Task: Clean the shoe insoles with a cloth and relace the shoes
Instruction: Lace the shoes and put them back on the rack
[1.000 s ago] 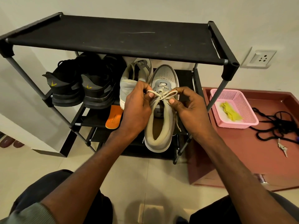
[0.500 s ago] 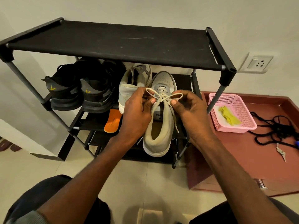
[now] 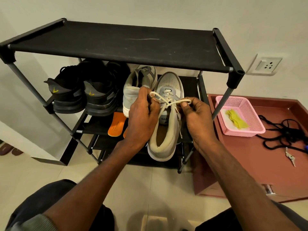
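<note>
On the middle shelf of the black fabric-and-metal shoe rack (image 3: 116, 45), a pale grey suede sneaker (image 3: 166, 129) is sitting with its heel toward the person and its toe pointing to the wall. Both hands are working above its tongue. The left hand (image 3: 141, 119) is gripping one loop of the flat cream shoelace (image 3: 168, 101) with its fingers (image 3: 150, 105) curled tight round it, and the right hand (image 3: 196, 120) is pinching the other loop between thumb and forefinger, the loop end sticking out just past the fingertips. The two loops are crossing over the top eyelets, and loose lace tails are hanging down the shoe's right side.

Just beside it on the left, the matching grey sneaker (image 3: 138, 87) is standing on the same shelf, heel out. Further left, two black running shoes with yellow heel marks (image 3: 80, 95) are sitting side by side. One shelf lower, an orange foam insole (image 3: 116, 124) is lying partly under the left wrist.

To the right of the rack, a pink perforated plastic basket (image 3: 240, 114) is resting on a low reddish-brown platform (image 3: 250, 164) and holding a crumpled yellow cloth (image 3: 235, 118). A tangle of black shoelaces (image 3: 283, 130) is lying near the basket, with a small bunch of metal keys (image 3: 290, 158) close by. A white wall socket (image 3: 266, 65) is showing above.
</note>
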Demonstrator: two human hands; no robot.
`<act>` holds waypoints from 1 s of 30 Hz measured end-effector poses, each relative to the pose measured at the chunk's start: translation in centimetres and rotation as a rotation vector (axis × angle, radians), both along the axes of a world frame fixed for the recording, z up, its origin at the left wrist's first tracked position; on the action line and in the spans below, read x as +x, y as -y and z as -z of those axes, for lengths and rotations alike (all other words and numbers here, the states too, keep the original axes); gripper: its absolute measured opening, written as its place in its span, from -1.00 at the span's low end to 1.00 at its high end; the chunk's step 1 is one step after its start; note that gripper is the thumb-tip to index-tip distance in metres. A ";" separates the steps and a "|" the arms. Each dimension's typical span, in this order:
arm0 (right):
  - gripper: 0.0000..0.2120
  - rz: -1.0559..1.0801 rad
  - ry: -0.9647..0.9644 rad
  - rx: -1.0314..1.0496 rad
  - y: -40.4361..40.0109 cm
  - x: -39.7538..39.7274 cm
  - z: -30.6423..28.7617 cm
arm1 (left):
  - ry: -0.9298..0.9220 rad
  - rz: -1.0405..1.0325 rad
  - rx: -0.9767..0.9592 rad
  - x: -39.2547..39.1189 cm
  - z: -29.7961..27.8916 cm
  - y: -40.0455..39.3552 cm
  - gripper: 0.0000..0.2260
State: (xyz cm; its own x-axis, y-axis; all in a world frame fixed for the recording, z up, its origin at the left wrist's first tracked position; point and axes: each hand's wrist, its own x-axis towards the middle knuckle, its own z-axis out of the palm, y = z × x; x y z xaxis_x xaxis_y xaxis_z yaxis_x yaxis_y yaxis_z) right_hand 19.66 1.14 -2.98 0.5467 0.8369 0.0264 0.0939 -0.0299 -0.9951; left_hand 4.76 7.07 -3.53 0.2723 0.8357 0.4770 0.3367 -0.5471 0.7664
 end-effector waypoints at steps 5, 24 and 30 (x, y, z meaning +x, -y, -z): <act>-0.81 0.010 -0.059 -0.007 0.0 -0.2 0.0 | 0.035 -0.016 -0.012 0.2 0.1 0.1 -0.95; -0.41 -0.114 -0.216 0.064 1.2 0.7 0.2 | 0.024 0.105 -0.081 -1.1 0.6 -0.7 -0.93; -0.31 -0.024 0.009 0.086 1.4 -0.4 -0.3 | 0.059 0.019 -0.118 -0.2 -0.1 0.0 -0.84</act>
